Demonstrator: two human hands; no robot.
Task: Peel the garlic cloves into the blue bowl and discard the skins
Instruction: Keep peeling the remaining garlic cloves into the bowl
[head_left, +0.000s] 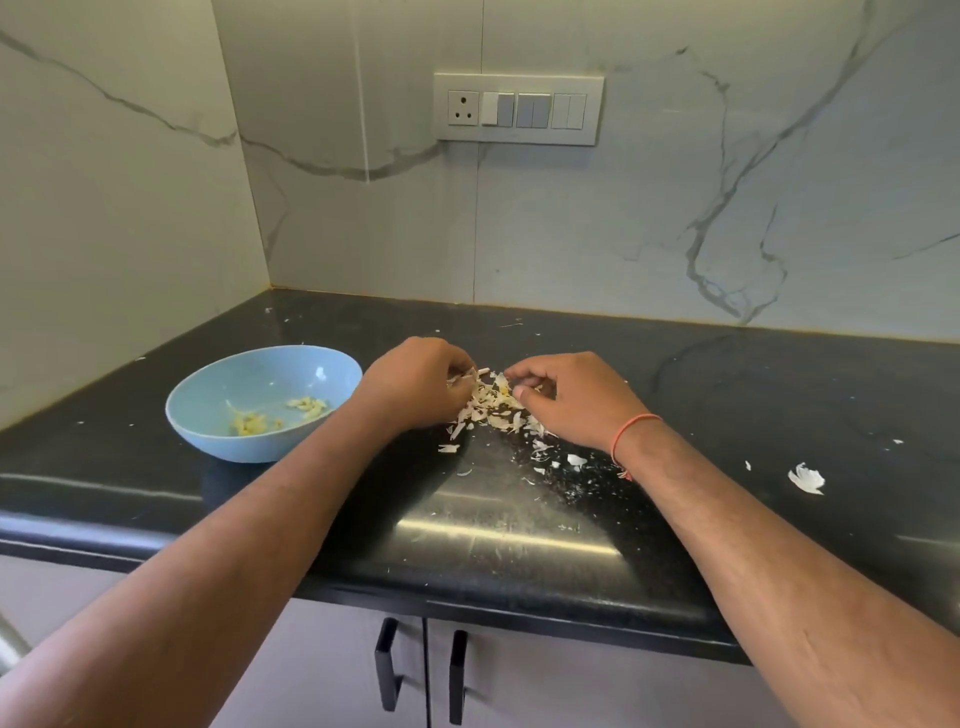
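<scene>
Blue bowl (218, 415) just left of skins (498, 410)

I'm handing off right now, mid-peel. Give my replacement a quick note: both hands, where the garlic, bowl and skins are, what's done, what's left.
Left hand: fingers curled over the left edge of the heap of papery white garlic skins on the black stone counter, pinching a piece.
Right hand: curled on the heap's right side; what it pinches is hidden.
Round light-blue bowl: left of the hands, holding peeled yellowish garlic cloves.
Done: several cloves peeled into the bowl.
Left: check the heap for unpeeled cloves, then discard the skins, including the loose white skin flake far right.
</scene>
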